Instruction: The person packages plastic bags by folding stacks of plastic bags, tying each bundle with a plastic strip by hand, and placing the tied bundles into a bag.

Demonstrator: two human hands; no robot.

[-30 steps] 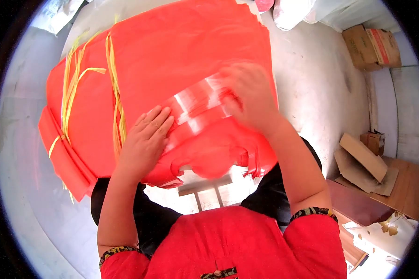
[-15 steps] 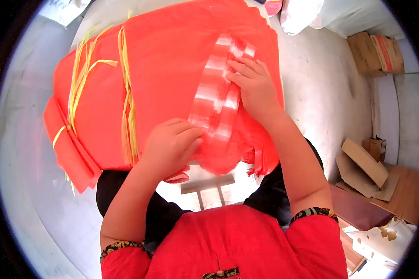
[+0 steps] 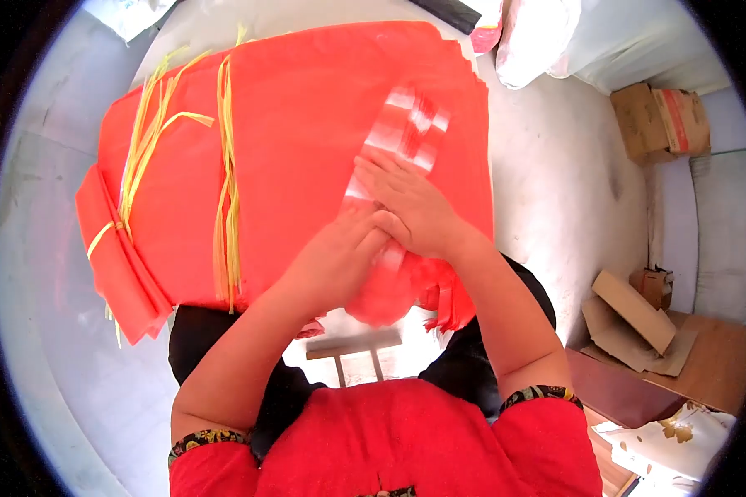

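A folded strip of clear, shiny plastic (image 3: 402, 128) with red and whitish bands lies slanting across a thick stack of red sheets (image 3: 298, 124). My left hand (image 3: 336, 253) is closed on the strip's lower part, its fingertips partly tucked under my other hand. Flat over the middle of the strip rests my right hand (image 3: 410, 207), fingers stretched out toward the upper left and touching the plastic. Both hands hide much of the strip. Below them, crumpled red plastic (image 3: 381, 302) hangs at the near edge of the stack.
Yellow ties (image 3: 228, 182) lie across the stack's left side, beside a tied red roll (image 3: 120, 257). A dark bar (image 3: 448, 12) and a white plastic bag (image 3: 535, 41) are at the back. Cardboard boxes (image 3: 659, 124) and an opened carton (image 3: 634, 323) stand at right.
My right hand has slid down and left along the strip to meet my left hand, which has moved slightly right. The view has shifted a little.
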